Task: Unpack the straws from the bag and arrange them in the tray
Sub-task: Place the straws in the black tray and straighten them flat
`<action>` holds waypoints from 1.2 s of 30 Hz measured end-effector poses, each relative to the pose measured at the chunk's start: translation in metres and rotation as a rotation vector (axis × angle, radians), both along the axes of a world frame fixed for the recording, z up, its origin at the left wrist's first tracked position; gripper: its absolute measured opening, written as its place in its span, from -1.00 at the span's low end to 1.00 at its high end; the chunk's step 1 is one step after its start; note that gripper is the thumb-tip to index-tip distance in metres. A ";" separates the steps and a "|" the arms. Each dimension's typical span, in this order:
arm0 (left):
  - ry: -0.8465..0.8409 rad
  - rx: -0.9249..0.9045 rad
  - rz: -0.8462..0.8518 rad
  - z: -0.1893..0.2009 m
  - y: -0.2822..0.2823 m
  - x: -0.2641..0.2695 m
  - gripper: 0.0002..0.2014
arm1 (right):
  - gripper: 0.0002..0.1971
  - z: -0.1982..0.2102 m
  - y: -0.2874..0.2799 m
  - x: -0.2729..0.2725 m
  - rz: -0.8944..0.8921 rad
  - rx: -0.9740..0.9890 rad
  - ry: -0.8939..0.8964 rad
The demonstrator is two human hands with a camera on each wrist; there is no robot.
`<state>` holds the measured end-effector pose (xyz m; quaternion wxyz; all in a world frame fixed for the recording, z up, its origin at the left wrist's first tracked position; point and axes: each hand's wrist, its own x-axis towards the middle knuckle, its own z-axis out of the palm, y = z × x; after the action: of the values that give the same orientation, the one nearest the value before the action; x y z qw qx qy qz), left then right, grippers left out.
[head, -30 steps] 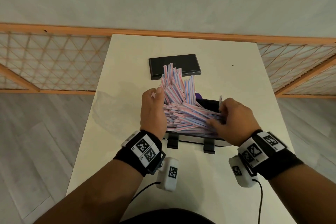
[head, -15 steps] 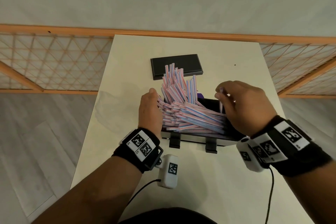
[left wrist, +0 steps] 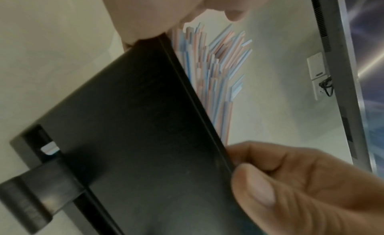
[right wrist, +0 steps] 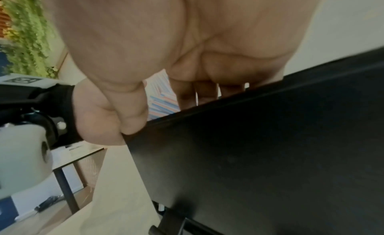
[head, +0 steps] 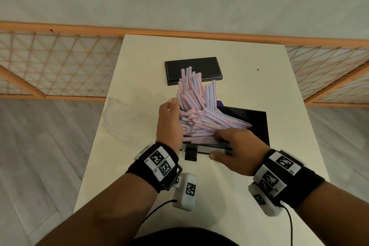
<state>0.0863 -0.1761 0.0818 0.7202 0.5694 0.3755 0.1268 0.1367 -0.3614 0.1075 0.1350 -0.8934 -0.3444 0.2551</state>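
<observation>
Left hand [head: 168,124], fingers straight, pressed flat against the left side of the straws [head: 201,118] heaped in the black tray [head: 257,124]. Right hand [head: 237,152] grasps the tray's near edge, fingers over the rim among the straws, thumb outside. A black lid [head: 191,70] lies beyond both hands on the worktop [head: 129,126].

Desk [head: 279,175]: cream top, long side running away from me, far end against orange-framed lattice fence. Black tray [head: 257,124] sits about mid-desk, my landmark; two black feet on its near edge rest on desk surface. Beyond tray, toward far end: flat black rectangular lid [head: 201,67], lying level on desk, apart from tray. Small dark speck [head: 258,69] on surface, right of lid. I see faint shadow left of tray.
</observation>
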 end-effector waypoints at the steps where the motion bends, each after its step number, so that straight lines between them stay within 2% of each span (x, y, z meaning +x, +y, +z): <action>1: 0.007 0.010 -0.002 0.002 -0.001 0.001 -0.31 | -0.49 0.000 0.002 0.001 0.003 0.011 -0.007; 4: 0.018 0.079 0.002 0.004 -0.005 0.001 -0.20 | -0.53 0.002 0.008 0.001 0.031 -0.031 0.023; 7: 0.025 0.110 -0.007 0.003 -0.006 0.000 -0.14 | -0.39 0.003 0.012 0.003 0.063 -0.089 0.098; 13: 0.042 0.114 -0.025 0.002 -0.006 -0.001 -0.32 | -0.35 -0.008 0.019 0.002 0.101 -0.136 0.043; 17: 0.046 0.096 -0.009 0.003 -0.006 -0.001 -0.27 | -0.48 -0.008 0.025 0.006 0.097 -0.096 0.089; 22: 0.033 0.088 -0.013 0.002 -0.007 -0.001 -0.37 | -0.48 -0.009 0.031 0.008 0.109 -0.260 0.026; 26: 0.027 0.088 -0.030 0.002 -0.006 0.000 -0.26 | -0.67 -0.004 0.035 0.014 0.084 -0.130 0.103; 29: -0.042 0.050 -0.056 0.007 -0.005 0.002 -0.29 | -0.57 -0.008 0.034 0.014 0.104 -0.220 0.081; 32: -0.157 -0.010 -0.021 0.011 -0.002 0.003 -0.09 | -0.43 -0.014 0.037 0.009 0.136 -0.273 0.055; 36: -0.129 -0.012 0.036 0.008 0.002 0.003 0.03 | -0.41 -0.017 0.044 0.010 0.057 -0.237 0.047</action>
<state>0.0896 -0.1740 0.0902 0.7438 0.5491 0.3391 0.1740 0.1465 -0.3175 0.0909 0.0290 -0.8868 -0.3336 0.3185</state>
